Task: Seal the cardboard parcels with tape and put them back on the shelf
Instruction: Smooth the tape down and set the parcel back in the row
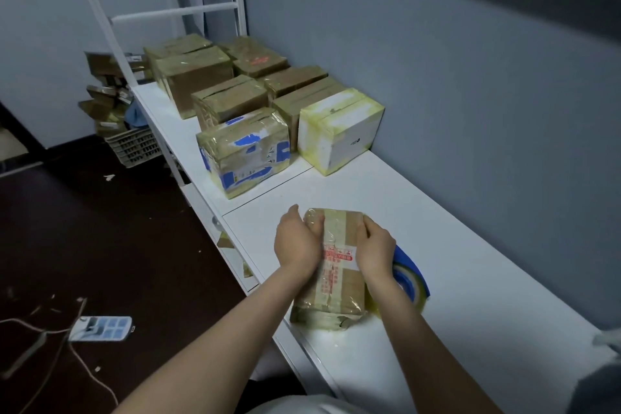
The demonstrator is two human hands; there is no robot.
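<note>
Shelf [453, 218], white, takes the right half of the frame and runs from lower right to upper left along a grey wall. Dark floor [117, 228] fills the left side, with scraps on it. Taped parcels [242, 151] stand in 2 lines on the shelf at upper centre. The nearest are 1 with blue markings and 1 white.

The parcel [339, 265] we care about lies flat on the shelf at lower centre, directly between the 2 hands. It is brown with clear tape and a red-printed label on top. Its long axis runs away from us, from the bottom of the frame toward the centre.

Left hand [295, 242] is on the parcel's left side, thumb up and fingers bent in against the edge. Right hand [376, 249] has curled fingers gripping the far right edge. We read both as holding it, though the fingertips are mostly hidden.

Tape roll [411, 276], blue-rimmed, sits just right of the parcel, partly behind the right wrist. Power strip [100, 328] lies on the floor at lower left.

Sealing looks about done. The taped parcels lie up and left of the hands, with bare shelf between, so the left hand is nearer. The parcel would slide or lift forward-left along its own long axis.
</note>
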